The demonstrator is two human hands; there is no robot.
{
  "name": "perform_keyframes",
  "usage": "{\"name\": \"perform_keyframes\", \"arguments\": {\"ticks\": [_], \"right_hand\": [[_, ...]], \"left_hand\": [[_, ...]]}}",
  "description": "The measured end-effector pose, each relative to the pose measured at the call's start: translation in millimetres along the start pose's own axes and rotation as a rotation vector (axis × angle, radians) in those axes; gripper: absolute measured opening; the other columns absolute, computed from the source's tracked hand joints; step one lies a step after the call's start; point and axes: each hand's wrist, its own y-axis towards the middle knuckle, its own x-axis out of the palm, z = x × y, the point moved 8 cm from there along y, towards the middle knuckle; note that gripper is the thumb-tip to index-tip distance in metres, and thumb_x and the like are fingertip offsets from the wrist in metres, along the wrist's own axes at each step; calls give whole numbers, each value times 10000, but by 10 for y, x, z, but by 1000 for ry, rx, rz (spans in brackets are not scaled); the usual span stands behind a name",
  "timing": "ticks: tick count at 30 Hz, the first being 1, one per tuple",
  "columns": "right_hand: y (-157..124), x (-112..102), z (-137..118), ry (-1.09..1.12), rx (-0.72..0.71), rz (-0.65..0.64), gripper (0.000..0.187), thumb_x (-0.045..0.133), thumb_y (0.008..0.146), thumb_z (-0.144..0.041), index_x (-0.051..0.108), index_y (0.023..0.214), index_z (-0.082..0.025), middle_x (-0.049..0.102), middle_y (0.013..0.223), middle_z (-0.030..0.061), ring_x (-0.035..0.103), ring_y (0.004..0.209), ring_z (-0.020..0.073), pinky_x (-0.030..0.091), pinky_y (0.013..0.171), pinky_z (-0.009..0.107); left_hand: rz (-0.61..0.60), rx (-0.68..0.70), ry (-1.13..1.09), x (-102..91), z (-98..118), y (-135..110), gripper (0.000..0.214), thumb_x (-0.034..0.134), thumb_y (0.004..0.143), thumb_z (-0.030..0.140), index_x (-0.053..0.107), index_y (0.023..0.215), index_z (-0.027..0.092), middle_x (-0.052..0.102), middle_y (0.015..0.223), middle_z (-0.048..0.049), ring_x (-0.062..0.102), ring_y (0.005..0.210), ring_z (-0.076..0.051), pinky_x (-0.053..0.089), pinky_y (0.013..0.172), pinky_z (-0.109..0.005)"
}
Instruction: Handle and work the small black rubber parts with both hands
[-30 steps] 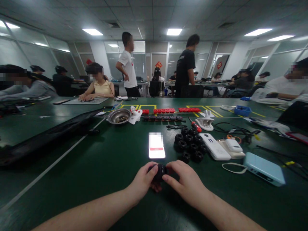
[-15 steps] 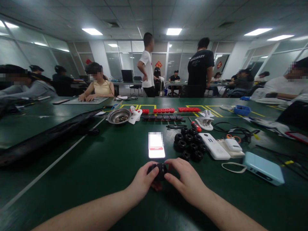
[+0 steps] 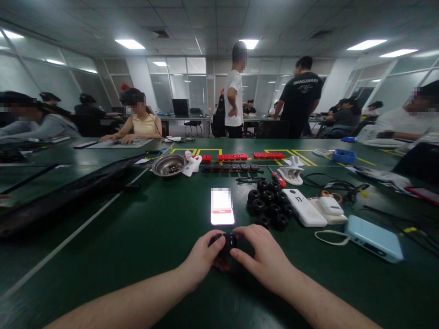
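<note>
Both my hands meet over the green table (image 3: pixel 144 237), close to its near edge. My left hand (image 3: pixel 203 257) and my right hand (image 3: pixel 265 258) pinch a small black wheel (image 3: pixel 227 242) between thumbs and fingers; most of the wheel is covered by them. Just beyond lies a lit phone (image 3: pixel 222 206), face up. To its right is a cluster of several black wheels (image 3: pixel 270 203) like the held one.
White power banks (image 3: pixel 304 207) and a pale blue box (image 3: pixel 373 231) lie at right among cables. A metal bowl (image 3: pixel 169 165), red block strips (image 3: pixel 233 157) and a red screwdriver (image 3: pixel 277 178) sit further back. A long black bag (image 3: pixel 68 192) lies left. People sit and stand around.
My hands stay on the black wheel with hardly any shift. The two standing people in the background have walked to the right.
</note>
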Motion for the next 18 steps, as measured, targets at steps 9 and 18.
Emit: {"name": "perform_keyframes", "arguments": {"ticks": [9, 18], "right_hand": [[-20, -26, -151, 63, -183, 8, 394, 600, 722, -164, 492, 1100, -193, 564, 1062, 70, 486, 990, 216, 373, 877, 389], [2, -8, -29, 61, -35, 9, 176, 587, 758, -232, 569, 921, -171, 600, 840, 55, 542, 794, 197, 445, 715, 343]], "left_hand": [[-11, -17, -42, 9, 19, 7, 552, 595, 634, 554, 504, 929, 96, 612, 638, -42, 588, 476, -129, 434, 448, -218], [-15, 1, -31, -7, 16, 27, 500, 618, 659, 486, 491, 962, 109, 611, 672, -26, 589, 477, -114, 438, 461, -212]]}}
